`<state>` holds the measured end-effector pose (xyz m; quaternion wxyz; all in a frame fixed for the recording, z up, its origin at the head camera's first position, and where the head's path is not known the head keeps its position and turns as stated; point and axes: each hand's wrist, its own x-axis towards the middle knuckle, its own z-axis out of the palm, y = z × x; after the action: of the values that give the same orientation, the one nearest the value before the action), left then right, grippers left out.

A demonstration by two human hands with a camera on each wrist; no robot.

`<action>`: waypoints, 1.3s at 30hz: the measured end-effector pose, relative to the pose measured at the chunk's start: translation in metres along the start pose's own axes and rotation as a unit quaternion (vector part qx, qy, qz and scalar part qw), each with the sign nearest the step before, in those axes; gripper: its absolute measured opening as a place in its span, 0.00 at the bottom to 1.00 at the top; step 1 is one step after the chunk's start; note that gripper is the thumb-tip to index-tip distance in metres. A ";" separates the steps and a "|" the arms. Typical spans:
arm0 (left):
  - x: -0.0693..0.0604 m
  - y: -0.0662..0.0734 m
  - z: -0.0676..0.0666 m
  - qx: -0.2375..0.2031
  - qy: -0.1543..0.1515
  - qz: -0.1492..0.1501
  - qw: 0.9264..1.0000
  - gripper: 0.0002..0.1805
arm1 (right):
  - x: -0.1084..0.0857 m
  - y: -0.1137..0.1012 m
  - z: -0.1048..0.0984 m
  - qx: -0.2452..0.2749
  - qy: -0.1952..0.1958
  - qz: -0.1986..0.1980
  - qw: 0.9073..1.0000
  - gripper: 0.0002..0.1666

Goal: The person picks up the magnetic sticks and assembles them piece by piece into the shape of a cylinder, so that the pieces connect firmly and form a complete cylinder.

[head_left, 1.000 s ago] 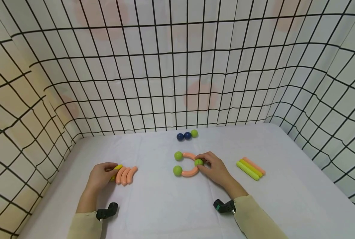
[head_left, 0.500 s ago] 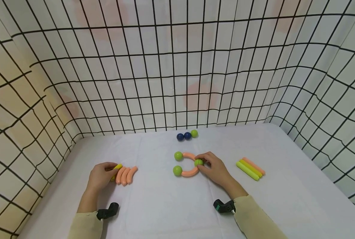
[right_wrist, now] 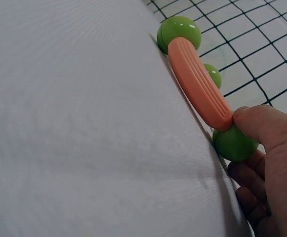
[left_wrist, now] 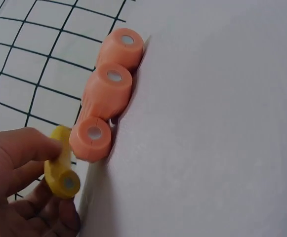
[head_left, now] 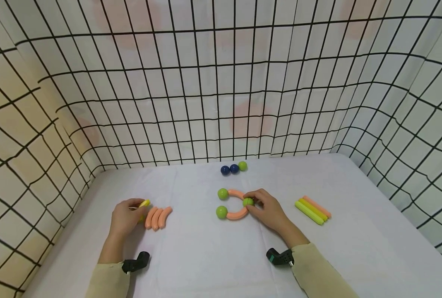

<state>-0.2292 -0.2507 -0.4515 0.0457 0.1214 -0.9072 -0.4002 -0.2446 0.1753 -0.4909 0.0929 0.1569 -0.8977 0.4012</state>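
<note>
Pinching a yellow piece [left_wrist: 56, 176], the left hand [head_left: 124, 217] had orange arcs [head_left: 155, 218] at three o'clock; the right hand [head_left: 268, 212], holding a green ball [right_wrist: 235, 144], had sticks [head_left: 313, 209] likewise.

Left fingers [left_wrist: 68, 215] and right fingers [right_wrist: 251, 175] bent in a pinch, left wrist [head_left: 111, 250] well apart from right wrist [head_left: 298, 239].

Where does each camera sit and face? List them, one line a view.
Head: on the head, facing forward and down at the table; left hand, right hand and forearms show.
Left wrist: on that wrist, facing the partly shown left hand and held yellow piece.
Right wrist: on that wrist, facing the partly shown right hand and held green ball.
Head and left wrist share that piece.
</note>
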 end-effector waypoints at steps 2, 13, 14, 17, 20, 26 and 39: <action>0.000 0.002 0.000 -0.021 0.021 -0.013 0.999 0.21 | 0.000 -0.001 0.000 0.002 -0.001 -0.001 1.000 0.17; -0.002 0.027 -0.001 -0.152 0.075 -0.046 0.984 0.20 | -0.001 -0.001 -0.001 0.005 -0.001 0.003 1.000 0.17; -0.003 0.030 0.000 -0.164 0.073 -0.039 0.983 0.20 | -0.001 -0.001 -0.001 0.006 -0.001 0.006 1.000 0.17; -0.006 0.040 0.002 -0.193 0.061 -0.026 0.979 0.20 | -0.001 -0.001 -0.001 0.002 -0.004 0.010 1.000 0.17; -0.009 0.051 0.004 -0.210 0.046 -0.017 0.976 0.21 | 0.000 -0.001 -0.001 0.002 -0.005 0.012 1.000 0.16; -0.013 0.068 0.010 -0.223 0.019 0.001 0.975 0.21 | 0.000 0.000 0.000 0.002 -0.008 0.016 1.000 0.16; -0.013 0.090 0.034 -0.224 -0.030 0.018 0.974 0.19 | 0.000 0.000 -0.001 0.003 -0.010 0.018 1.000 0.16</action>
<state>-0.2394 -0.1645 -0.4078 0.0512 0.0795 -0.7974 -0.5960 -0.2448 0.1759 -0.4905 0.0762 0.1447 -0.9000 0.4040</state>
